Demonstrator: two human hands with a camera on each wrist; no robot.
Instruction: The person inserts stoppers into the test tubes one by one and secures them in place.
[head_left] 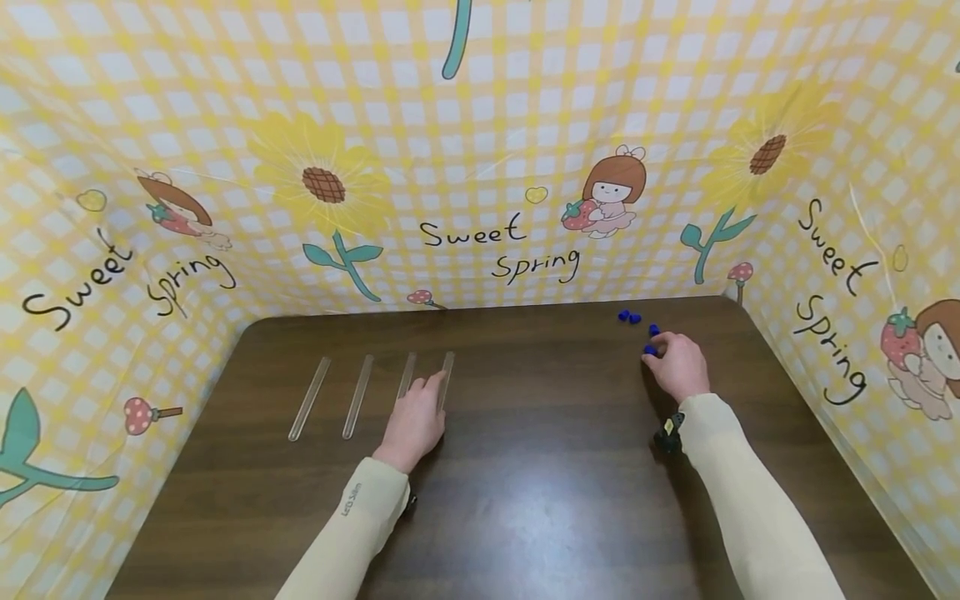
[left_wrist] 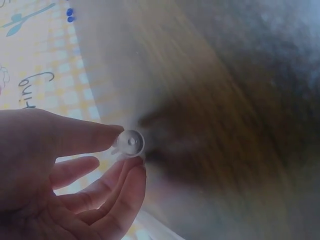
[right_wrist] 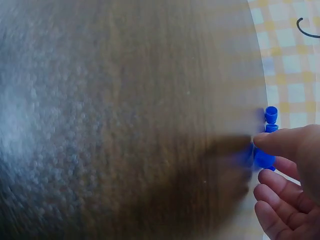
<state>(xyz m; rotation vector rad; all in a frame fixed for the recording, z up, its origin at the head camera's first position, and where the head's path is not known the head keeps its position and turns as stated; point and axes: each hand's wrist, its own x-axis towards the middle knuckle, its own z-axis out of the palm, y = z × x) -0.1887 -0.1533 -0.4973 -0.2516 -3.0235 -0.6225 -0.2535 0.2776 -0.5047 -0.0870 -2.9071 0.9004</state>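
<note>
My left hand (head_left: 416, 421) pinches the rightmost clear test tube (head_left: 448, 367) between thumb and fingers. Its round end (left_wrist: 132, 143) faces the camera in the left wrist view. Part of a second tube (head_left: 407, 375) is hidden behind that hand. Over at the far right, my right hand (head_left: 681, 367) has thumb and fingertips around a small blue cap (head_left: 649, 351); in the right wrist view this cap (right_wrist: 264, 158) sits between thumb and index finger. Another blue cap (head_left: 654, 330) lies just beyond the fingertips.
Two more test tubes (head_left: 309, 400) (head_left: 358, 397) lie side by side on the left of the brown table (head_left: 540, 483). A pair of blue caps (head_left: 629, 317) is near the back edge. Yellow checked cloth (head_left: 480, 167) walls the table at the back and sides.
</note>
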